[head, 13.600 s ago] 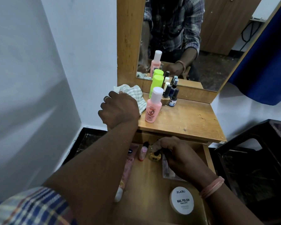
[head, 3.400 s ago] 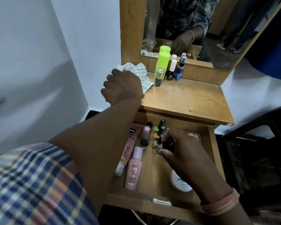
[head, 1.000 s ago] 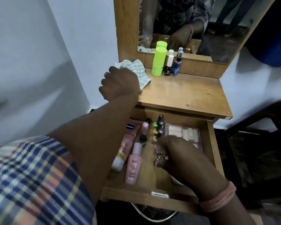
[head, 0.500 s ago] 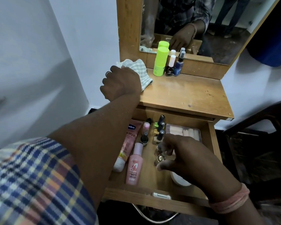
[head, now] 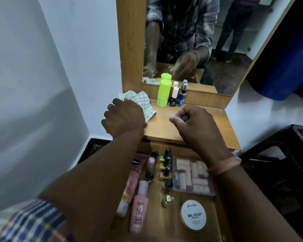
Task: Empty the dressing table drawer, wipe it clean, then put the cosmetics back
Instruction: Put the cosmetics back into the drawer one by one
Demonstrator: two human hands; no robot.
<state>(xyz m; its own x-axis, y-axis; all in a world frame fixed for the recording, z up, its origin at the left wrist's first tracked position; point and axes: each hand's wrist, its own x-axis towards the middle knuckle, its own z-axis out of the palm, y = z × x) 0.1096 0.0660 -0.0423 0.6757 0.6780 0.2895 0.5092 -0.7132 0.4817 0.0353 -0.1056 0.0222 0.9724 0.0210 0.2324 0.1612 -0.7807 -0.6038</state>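
My left hand [head: 124, 117] grips a checked cloth [head: 142, 100] at the left end of the dressing table top [head: 215, 131]. My right hand [head: 198, 126] hovers over the top with loosely curled fingers, holding nothing. Beyond it, by the mirror, stand a green bottle [head: 163, 93], a white-capped nail polish [head: 173, 99] and a blue spray bottle [head: 182, 97]. The open drawer [head: 166, 222] below holds a pink tube [head: 134, 177], a pink bottle [head: 140, 208], several small polish bottles [head: 167, 165], a clear box of rolls [head: 192, 177] and a round white tin [head: 193, 214].
The mirror [head: 217, 41] rises at the back of the top and reflects my arms and a standing person's legs. A white wall lies to the left. A dark plastic stool [head: 287, 163] stands right of the drawer.
My right hand has let go of a small bottle in the drawer and risen over the table top. My left hand has stayed on the cloth.
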